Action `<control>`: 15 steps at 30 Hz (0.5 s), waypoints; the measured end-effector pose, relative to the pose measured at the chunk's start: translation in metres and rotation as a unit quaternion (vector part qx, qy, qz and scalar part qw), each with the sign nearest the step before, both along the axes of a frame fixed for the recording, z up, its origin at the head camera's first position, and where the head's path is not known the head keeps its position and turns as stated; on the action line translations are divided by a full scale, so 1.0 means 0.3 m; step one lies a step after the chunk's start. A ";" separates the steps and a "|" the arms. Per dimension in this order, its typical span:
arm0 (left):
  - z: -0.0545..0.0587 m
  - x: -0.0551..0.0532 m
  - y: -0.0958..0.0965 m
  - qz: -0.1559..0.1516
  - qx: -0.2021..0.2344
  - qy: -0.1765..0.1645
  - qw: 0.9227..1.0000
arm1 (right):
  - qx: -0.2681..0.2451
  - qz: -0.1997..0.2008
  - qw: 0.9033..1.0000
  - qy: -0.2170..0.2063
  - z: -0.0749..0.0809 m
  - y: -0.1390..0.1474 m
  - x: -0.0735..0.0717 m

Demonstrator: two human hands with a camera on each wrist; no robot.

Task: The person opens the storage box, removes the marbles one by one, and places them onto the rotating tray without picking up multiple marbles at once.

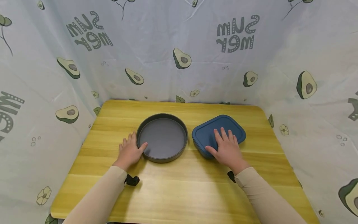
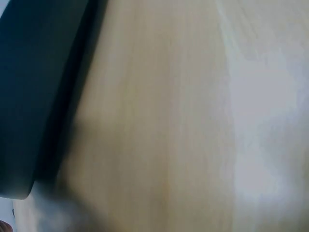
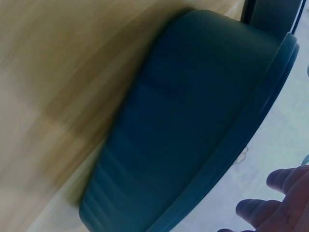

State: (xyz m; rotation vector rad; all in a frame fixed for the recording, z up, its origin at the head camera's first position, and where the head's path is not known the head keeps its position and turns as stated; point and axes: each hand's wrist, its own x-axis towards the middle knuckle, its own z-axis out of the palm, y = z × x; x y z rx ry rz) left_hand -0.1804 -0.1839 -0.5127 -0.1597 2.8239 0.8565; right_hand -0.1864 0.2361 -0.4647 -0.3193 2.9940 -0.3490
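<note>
Holds left hand (image 1: 130,152) with fingers spread at eight o'clock of a round pan (image 1: 163,138), thumb lapping over its rim; cannot tell whether touching. Holds right hand (image 1: 229,152) likewise splayed, over the four-to-five o'clock side of a container (image 3: 183,125), fingertips showing apart from the edge of its lid (image 1: 207,130) in the right wrist view. Gripping nothing with either.

Smooth and dark grey in the pan, flat-bottomed, low-walled. Blue in the container, at three o'clock from the pan and just beside it, with a rounded four-sided lid and smooth walls. Partly covered by the right hand.

Below, yellow and wood-grained, glossy on the table (image 1: 173,193). At twelve o'clock, avocado-printed on pale, creased cloth (image 1: 156,49). Beige at both sleeves (image 1: 96,194).
</note>
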 end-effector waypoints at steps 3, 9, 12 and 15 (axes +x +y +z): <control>-0.006 -0.003 0.005 -0.002 0.003 -0.002 1.000 | 0.004 0.002 1.000 0.001 -0.008 0.005 -0.001; -0.020 -0.004 0.007 -0.008 0.007 -0.002 1.000 | 0.016 0.005 1.000 -0.003 -0.028 0.012 0.006; -0.031 -0.005 0.007 -0.011 0.004 -0.002 1.000 | 0.017 0.006 1.000 -0.004 -0.043 0.015 0.011; -0.039 -0.004 0.009 -0.014 -0.001 -0.005 1.000 | 0.013 0.007 1.000 0.001 -0.054 0.017 0.012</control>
